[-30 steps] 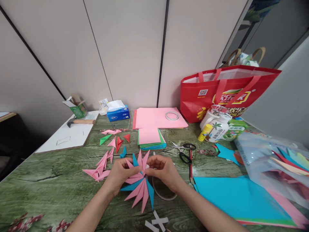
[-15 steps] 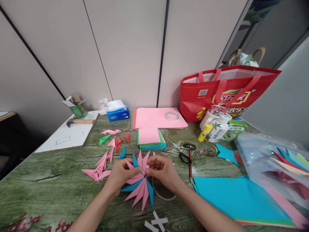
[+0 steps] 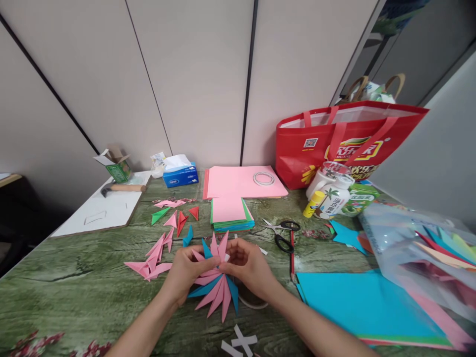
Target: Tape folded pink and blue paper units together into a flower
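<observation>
A pink and blue folded-paper star (image 3: 216, 285) with many pointed spikes is held just above the green table (image 3: 74, 277). My left hand (image 3: 185, 270) grips its left side, fingers curled round the spikes. My right hand (image 3: 248, 265) pinches the star near its centre from the right. A roll of clear tape (image 3: 253, 301) lies on the table under my right wrist, mostly hidden.
Loose folded pink pieces (image 3: 150, 260) lie to the left; red, green and blue ones (image 3: 178, 220) behind. Coloured paper stacks (image 3: 230, 215) and pink sheets (image 3: 241, 181) sit further back. Scissors (image 3: 282, 235), blue paper (image 3: 357, 302), a plastic bag (image 3: 420, 253), a red bag (image 3: 345, 141).
Both hands and the star have shifted slightly left. My right hand has closed in nearer the star's centre.
</observation>
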`<state>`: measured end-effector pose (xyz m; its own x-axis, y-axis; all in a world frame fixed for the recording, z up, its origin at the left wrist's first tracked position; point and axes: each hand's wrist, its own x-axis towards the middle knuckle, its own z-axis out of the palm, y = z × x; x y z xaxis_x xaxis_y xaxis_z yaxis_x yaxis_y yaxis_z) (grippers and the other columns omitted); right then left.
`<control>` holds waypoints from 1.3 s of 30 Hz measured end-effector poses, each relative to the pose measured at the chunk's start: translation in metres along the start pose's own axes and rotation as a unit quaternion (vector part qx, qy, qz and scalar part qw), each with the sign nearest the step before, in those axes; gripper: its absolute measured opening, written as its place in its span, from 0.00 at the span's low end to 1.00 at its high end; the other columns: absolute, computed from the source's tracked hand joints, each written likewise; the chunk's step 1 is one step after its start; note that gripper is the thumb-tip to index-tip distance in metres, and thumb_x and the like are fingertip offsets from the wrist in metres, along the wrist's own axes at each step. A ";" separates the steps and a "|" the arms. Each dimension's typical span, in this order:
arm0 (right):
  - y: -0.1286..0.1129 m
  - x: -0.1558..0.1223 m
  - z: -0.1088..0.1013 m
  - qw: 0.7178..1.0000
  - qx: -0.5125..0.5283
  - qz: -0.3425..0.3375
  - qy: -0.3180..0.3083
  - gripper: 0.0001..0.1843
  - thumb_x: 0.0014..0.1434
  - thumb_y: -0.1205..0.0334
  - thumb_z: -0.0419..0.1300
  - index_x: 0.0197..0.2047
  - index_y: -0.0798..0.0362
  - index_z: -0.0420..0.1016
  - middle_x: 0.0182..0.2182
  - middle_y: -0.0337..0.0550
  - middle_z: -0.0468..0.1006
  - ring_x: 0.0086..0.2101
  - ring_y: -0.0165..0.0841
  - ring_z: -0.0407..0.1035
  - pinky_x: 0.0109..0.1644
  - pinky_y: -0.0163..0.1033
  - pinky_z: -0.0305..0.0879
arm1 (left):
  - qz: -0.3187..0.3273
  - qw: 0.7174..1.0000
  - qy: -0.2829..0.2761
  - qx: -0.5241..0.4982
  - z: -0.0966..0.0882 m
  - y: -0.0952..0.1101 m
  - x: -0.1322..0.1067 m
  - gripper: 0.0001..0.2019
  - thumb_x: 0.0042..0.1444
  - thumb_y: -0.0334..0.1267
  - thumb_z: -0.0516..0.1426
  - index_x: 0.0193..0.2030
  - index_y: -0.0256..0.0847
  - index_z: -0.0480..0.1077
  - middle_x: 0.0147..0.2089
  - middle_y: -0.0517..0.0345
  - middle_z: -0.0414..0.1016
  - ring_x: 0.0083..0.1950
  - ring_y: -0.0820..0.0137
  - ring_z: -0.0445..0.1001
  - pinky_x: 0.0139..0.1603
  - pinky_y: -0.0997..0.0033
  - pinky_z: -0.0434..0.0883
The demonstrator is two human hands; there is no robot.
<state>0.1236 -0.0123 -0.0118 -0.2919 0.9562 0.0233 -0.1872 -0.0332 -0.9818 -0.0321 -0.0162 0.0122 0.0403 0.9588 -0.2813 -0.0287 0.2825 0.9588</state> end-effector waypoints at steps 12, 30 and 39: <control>0.000 0.000 0.003 0.996 -0.087 -0.015 0.025 0.12 0.45 0.56 0.64 0.31 0.55 0.72 0.27 0.39 0.72 0.27 0.29 0.65 0.32 0.34 0.62 | 0.064 0.995 0.040 0.069 0.000 -0.002 -0.001 0.16 0.35 0.43 0.65 0.15 0.35 0.65 0.14 0.66 0.60 0.18 0.80 0.56 0.18 0.79 0.54; -0.024 0.004 -0.019 0.996 -0.028 0.068 -0.052 0.20 0.34 0.53 0.69 0.20 0.55 0.63 0.15 0.30 0.64 0.18 0.22 0.56 0.23 0.30 0.51 | -0.096 0.990 -0.106 -0.021 0.000 0.025 -0.002 0.14 0.31 0.38 0.68 0.22 0.36 0.69 0.18 0.69 0.61 0.17 0.82 0.57 0.19 0.81 0.58; -0.026 0.019 -0.032 0.978 0.001 0.178 -0.112 0.22 0.25 0.57 0.73 0.21 0.59 0.69 0.15 0.34 0.71 0.18 0.24 0.65 0.26 0.32 0.61 | -0.124 0.987 -0.101 -0.005 0.013 0.025 0.008 0.19 0.27 0.40 0.69 0.26 0.34 0.70 0.17 0.65 0.68 0.16 0.81 0.61 0.16 0.81 0.55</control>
<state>0.1531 0.0161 0.0080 -0.5370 0.7962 -0.2789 -0.0381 -0.3532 -0.9348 -0.0191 -0.0016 0.0347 0.2466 0.8341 -0.4935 -0.0034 0.5100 0.8602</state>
